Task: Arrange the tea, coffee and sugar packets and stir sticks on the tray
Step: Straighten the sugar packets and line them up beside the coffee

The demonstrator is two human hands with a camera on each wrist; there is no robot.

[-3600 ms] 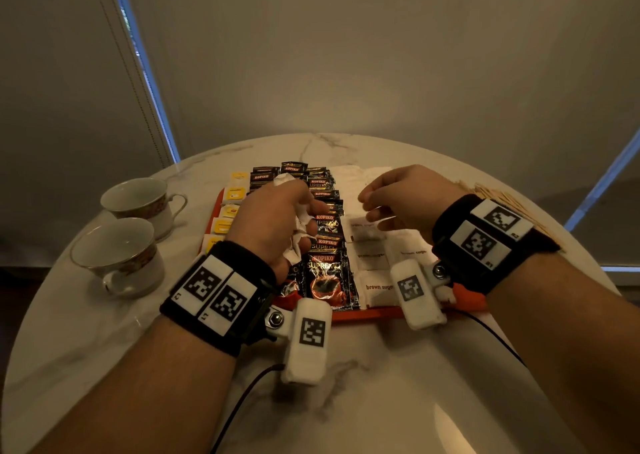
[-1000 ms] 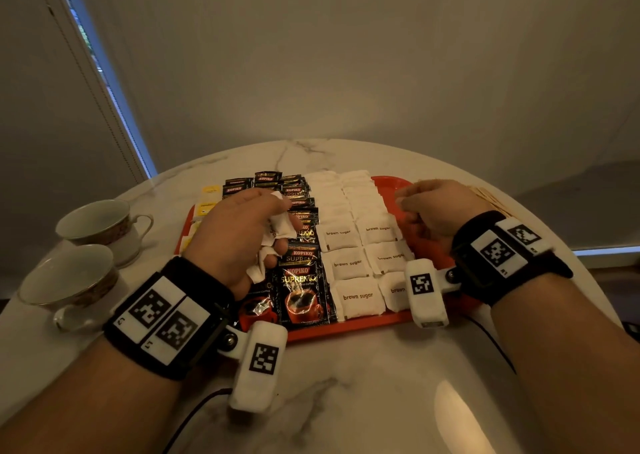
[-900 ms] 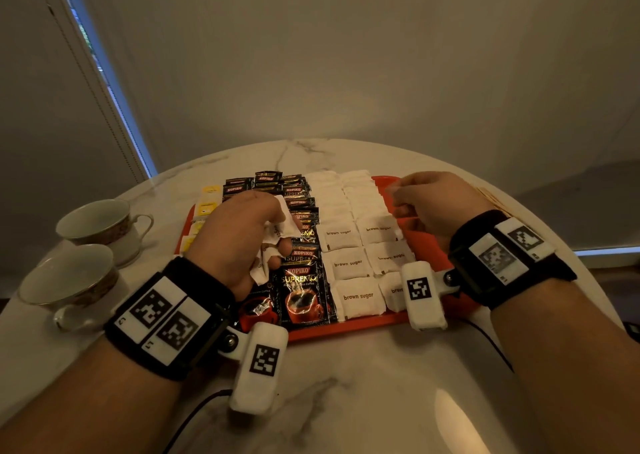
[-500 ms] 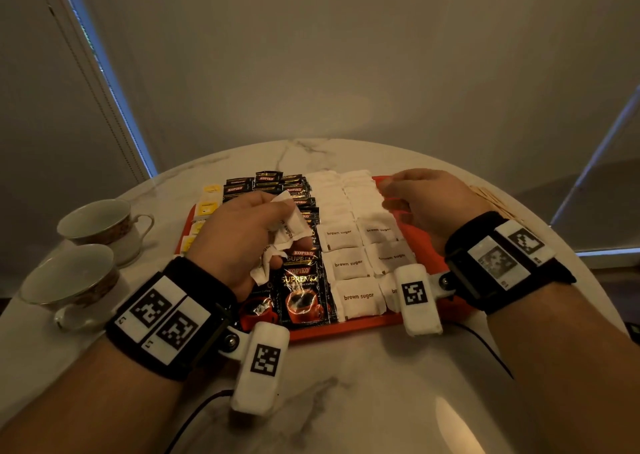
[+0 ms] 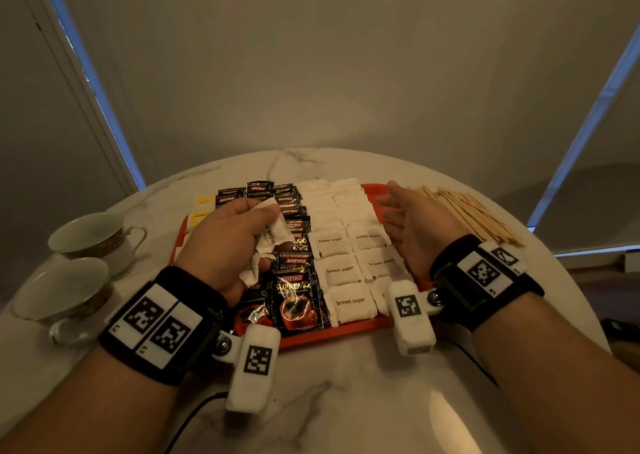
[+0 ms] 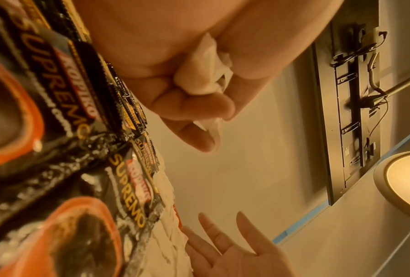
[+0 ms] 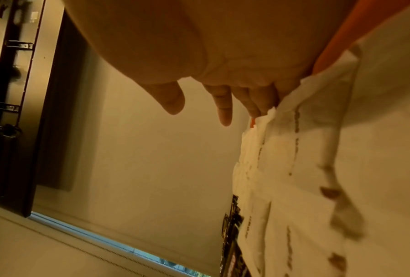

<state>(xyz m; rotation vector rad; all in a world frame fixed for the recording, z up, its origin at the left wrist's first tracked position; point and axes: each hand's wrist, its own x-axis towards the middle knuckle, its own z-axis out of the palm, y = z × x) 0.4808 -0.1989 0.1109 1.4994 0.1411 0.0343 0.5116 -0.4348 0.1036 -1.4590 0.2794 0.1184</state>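
An orange tray (image 5: 332,330) on the marble table carries yellow tea packets (image 5: 202,201) at its left, black coffee packets (image 5: 298,296) in the middle and white brown sugar packets (image 5: 349,303) to their right. My left hand (image 5: 239,235) hovers over the coffee rows and grips several white sugar packets (image 5: 275,235), also bunched in the fist (image 6: 206,75) in the left wrist view. My right hand (image 5: 405,218) is open, fingers straight, its edge against the right side of the sugar packets (image 7: 301,168). Wooden stir sticks (image 5: 467,214) lie on the table right of the tray.
Two teacups (image 5: 88,233) (image 5: 62,292) stand on the table left of the tray. Bare marble (image 5: 346,391) stretches from the tray's near rim to me. A cable (image 5: 194,415) trails from the left wrist camera. Walls and blinds close in behind the round table.
My right hand has uncurled from a loose fist into a flat open hand beside the sugar rows. The left hand keeps hold of its white packets, lifted slightly.
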